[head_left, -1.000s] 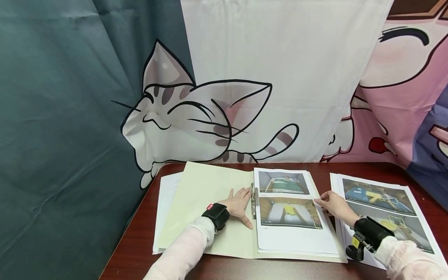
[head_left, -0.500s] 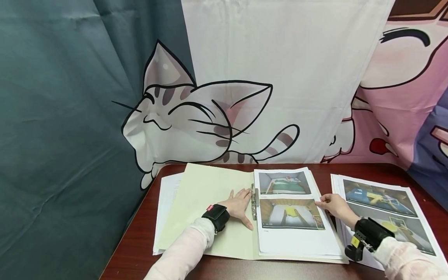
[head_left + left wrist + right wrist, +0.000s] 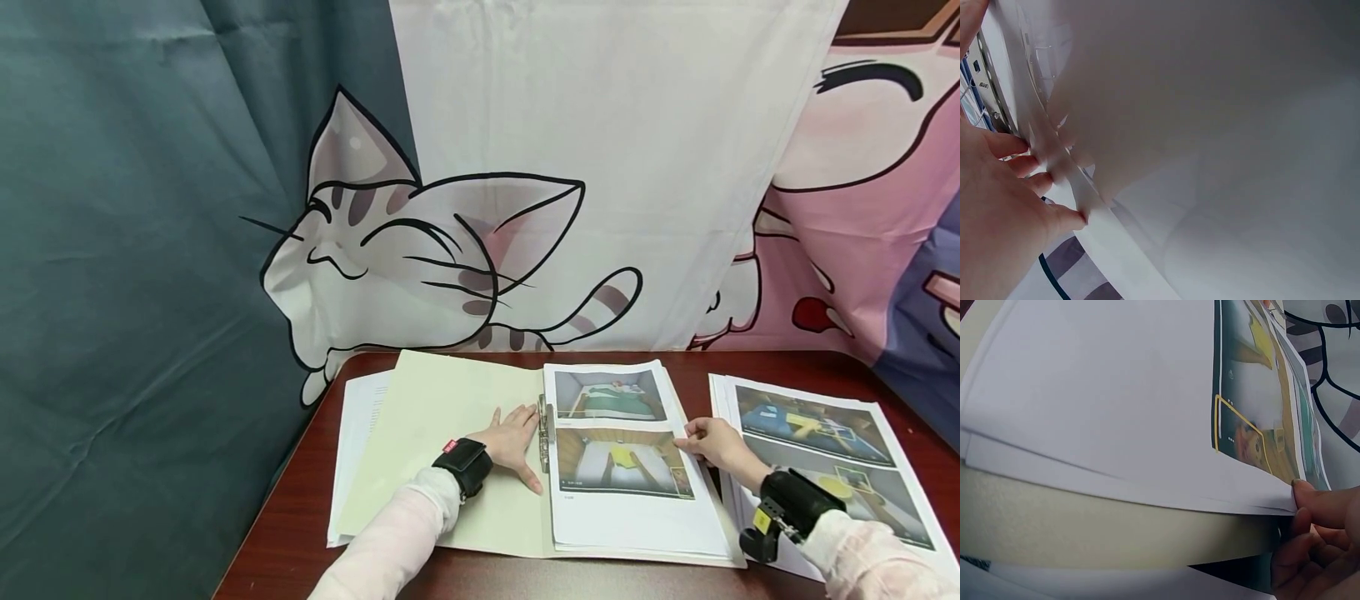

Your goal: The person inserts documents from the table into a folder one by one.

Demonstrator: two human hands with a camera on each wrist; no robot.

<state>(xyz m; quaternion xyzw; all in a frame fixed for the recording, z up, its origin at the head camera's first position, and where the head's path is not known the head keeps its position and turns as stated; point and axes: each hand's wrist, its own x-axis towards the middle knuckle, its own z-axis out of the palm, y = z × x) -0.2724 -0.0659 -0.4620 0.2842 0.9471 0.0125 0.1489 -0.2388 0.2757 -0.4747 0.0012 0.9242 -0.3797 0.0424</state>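
A cream folder [image 3: 450, 392] lies spread on the table, with a metal clip [image 3: 543, 433] along its spine. My left hand [image 3: 504, 442] rests on the left cover, fingers spread and fingertips close beside the clip. On the right side lies a stack of printed sheets [image 3: 622, 521] bearing two colour photos. My right hand [image 3: 718, 446] pinches the right edge of these sheets. In the right wrist view, the thumb [image 3: 1325, 503] is on top at the edge and the other fingers are curled underneath. The pinched sheets bow slightly above the folder's right cover [image 3: 1122, 531].
Another stack of photo prints [image 3: 911, 467] lies to the right, partly under my right forearm. White papers [image 3: 358, 417] stick out from beneath the folder's left side. Behind the dark red-brown table [image 3: 690, 360] hangs a cloth [image 3: 637, 100] printed with a cartoon cat.
My right hand has shifted very slightly toward me along the sheets' edge, and the lower photo sits a little lower with the paper's bend. The left hand has stayed in place.
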